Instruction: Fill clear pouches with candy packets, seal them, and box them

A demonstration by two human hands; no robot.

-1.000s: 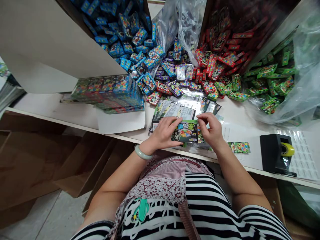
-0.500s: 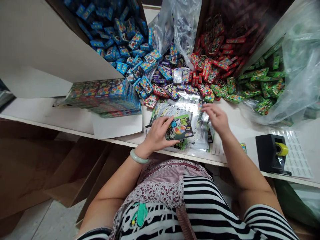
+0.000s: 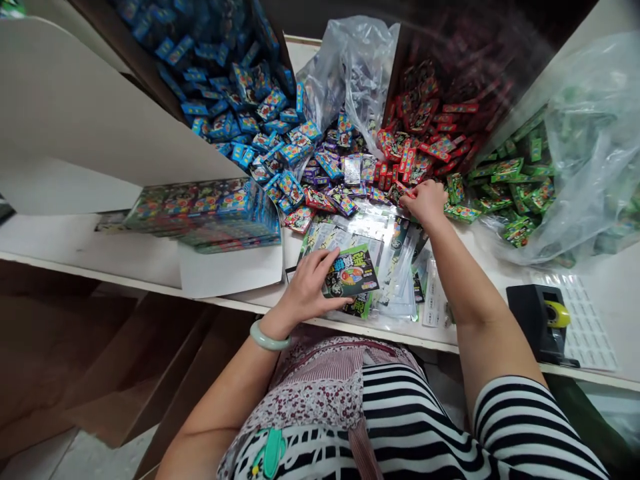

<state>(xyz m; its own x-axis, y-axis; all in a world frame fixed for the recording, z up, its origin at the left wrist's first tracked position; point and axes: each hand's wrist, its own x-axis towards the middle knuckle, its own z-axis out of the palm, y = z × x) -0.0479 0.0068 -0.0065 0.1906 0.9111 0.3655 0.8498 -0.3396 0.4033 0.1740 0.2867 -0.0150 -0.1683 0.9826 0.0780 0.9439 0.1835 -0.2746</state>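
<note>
My left hand [image 3: 311, 285], with a pale bangle at the wrist, holds a black and green printed packet [image 3: 353, 272] between thumb and fingers. Under it lie more printed packets and clear plastic sleeves [image 3: 400, 280]. My right hand [image 3: 425, 202] reaches to the front of the pile of small red boxes [image 3: 407, 162], its fingertips closed on a red box there. Small purple boxes [image 3: 325, 165] lie left of the red ones, and green boxes [image 3: 505, 173] lie to the right.
Blue boxes [image 3: 270, 107] spill from a carton at the back left. Stacked display packs [image 3: 210, 210] stand at the left. A black tape dispenser [image 3: 537, 320] and a label sheet [image 3: 590, 327] are at the right; clear bags [image 3: 585, 180] hang over the green boxes.
My right hand has moved up and away from the plastic sleeves to the red boxes, and its fingers have closed on one. My left hand keeps its hold on the packet.
</note>
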